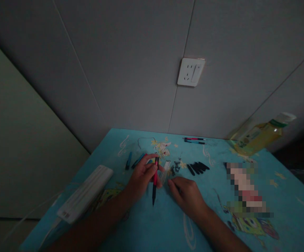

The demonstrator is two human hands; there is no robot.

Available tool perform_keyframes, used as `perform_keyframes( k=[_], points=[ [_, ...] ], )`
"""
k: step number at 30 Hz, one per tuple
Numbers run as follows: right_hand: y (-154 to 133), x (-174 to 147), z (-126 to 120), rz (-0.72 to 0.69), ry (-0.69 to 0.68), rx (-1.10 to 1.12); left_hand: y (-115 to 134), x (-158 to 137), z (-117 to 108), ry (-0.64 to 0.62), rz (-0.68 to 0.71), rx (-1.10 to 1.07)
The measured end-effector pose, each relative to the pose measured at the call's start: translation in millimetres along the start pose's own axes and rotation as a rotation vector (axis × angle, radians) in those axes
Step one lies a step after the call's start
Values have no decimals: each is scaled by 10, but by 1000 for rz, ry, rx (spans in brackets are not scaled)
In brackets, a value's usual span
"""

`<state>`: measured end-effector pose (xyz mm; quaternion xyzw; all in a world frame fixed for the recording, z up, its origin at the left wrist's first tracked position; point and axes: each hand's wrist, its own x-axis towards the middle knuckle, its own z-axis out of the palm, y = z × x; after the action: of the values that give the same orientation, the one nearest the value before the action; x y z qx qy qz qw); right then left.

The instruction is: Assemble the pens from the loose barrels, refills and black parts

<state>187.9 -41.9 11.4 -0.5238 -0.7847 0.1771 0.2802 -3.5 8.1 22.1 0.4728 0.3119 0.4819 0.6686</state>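
Observation:
My left hand grips a red and black pen between thumb and fingers, its black tip pointing down toward me. To its right, my right hand rests low over the table with fingers curled in; whether anything is in them is hidden. Between the hands lie several thin pale refills. Small black pieces, apparently pen clips, are scattered just past my right hand. Beside them is a row of black grips. Blue pen barrels lie beyond my left hand, which partly covers some.
Two assembled pens lie at the table's back edge. A white power strip with a cable is on the left. At right stand a bottle of yellow liquid and a blurred-out object. A wall socket sits above the blue table.

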Motion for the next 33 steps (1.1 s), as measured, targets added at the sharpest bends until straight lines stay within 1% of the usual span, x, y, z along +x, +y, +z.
perform_keyframes(
  k=[3, 9, 15, 21, 24, 27, 33],
  points=[
    [-13, -1, 3, -8, 2, -5, 10, 2, -1, 51, 36, 6],
    [-50, 9, -17, -31, -3, -48, 20, 20, -22, 62, 56, 40],
    [-76, 20, -40, -56, -18, -94, -26, 13, -23, 16, 35, 64],
    [-82, 13, -48, -63, -25, -140, -25, 1, -41, 49, 27, 102],
    [-80, 8, -47, -68, -27, -158, -33, 1, -53, 21, 16, 131],
    [-73, 6, -40, -78, -24, -168, -56, 3, -47, 14, 16, 110],
    [-46, 3, -19, -77, -32, -173, -110, 16, -42, 55, -23, 55]
  ],
)
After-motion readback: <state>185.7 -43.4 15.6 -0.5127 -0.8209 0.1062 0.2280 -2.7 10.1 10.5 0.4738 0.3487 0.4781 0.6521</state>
